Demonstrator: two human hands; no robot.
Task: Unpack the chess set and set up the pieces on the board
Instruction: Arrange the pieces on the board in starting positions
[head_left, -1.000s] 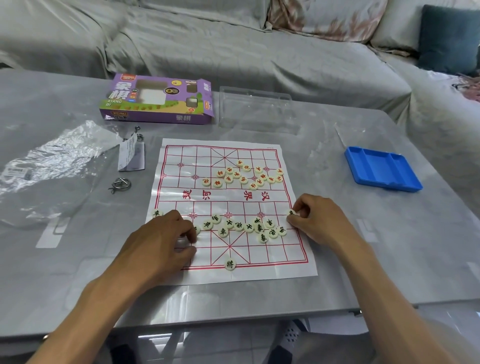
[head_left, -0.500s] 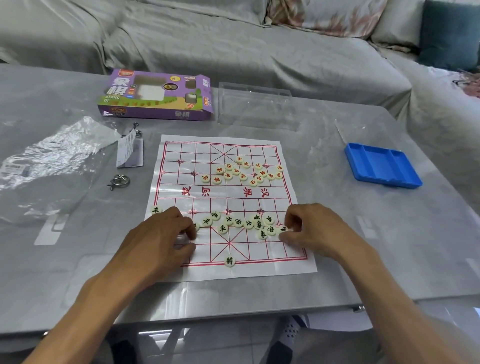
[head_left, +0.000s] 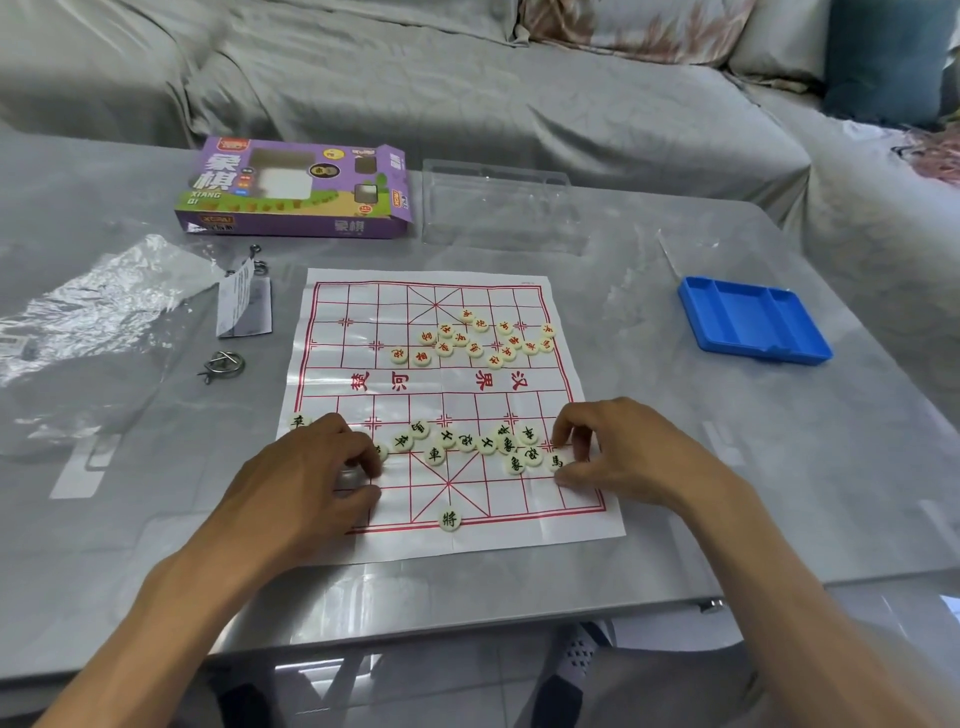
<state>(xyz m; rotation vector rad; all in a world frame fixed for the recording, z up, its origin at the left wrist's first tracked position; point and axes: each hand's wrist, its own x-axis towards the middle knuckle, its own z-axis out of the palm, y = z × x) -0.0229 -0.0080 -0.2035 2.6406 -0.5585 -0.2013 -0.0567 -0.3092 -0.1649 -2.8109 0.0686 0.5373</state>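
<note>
The white board sheet with a red grid lies flat on the table. Several red-lettered pieces are bunched on its far half and several dark-lettered pieces on its near half. One dark piece sits alone at the near edge, another at the left border. My right hand pinches a dark piece between thumb and forefinger near the board's right side. My left hand rests curled on the near-left of the board, its forefinger tip against a piece; what lies under its fingers is hidden.
The purple game box and a clear plastic case stand at the back. A blue tray lies at the right. Crumpled plastic wrap, a paper tag and a metal ring lie at the left. A covered sofa is behind the table.
My right hand has drawn back from the board's right edge towards me, bringing a dark piece with it. My left hand has stayed where it was.
</note>
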